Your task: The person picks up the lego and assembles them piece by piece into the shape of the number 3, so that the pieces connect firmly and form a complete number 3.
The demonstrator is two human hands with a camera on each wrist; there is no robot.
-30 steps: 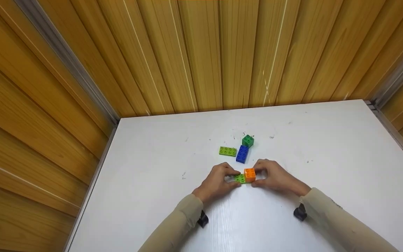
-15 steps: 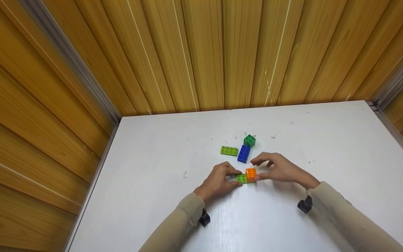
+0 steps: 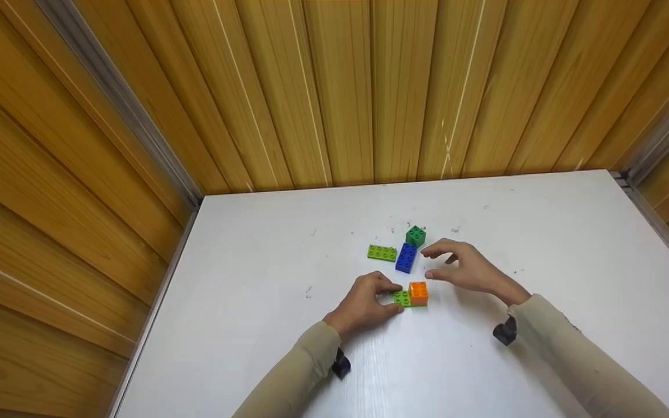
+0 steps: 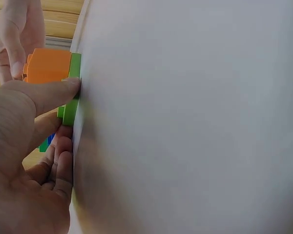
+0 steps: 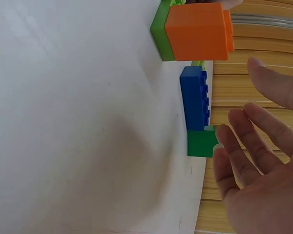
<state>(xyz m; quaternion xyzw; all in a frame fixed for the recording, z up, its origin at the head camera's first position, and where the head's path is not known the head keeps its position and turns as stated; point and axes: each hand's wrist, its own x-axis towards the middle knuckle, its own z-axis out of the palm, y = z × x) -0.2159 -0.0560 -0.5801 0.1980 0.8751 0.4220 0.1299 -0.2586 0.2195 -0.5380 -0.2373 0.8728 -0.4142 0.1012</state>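
Note:
My left hand (image 3: 366, 299) pinches the left end of a flat light green building brick (image 3: 402, 298) on the table, thumb on the near side and fingers on the far side. An orange building brick (image 3: 418, 293) is seated on the right half of that flat piece. Just beyond, a blue brick (image 3: 406, 258) lies lengthwise, with a dark green brick (image 3: 416, 235) behind it. My right hand (image 3: 469, 268) hovers to the right of the blue brick, thumb and fingers apart and nothing between them. In the right wrist view the orange brick (image 5: 198, 33) stands away from the right hand's fingers.
A second flat light green brick (image 3: 381, 252) lies left of the blue one. The white table (image 3: 265, 244) ends at a wood-patterned wall (image 3: 340, 93) at the back, with another wall on the left. Each wrist wears a small black camera (image 3: 504, 332).
My right hand has let go of the orange brick and moved away from it, toward the blue brick. The left hand keeps its pinch on the flat light green brick.

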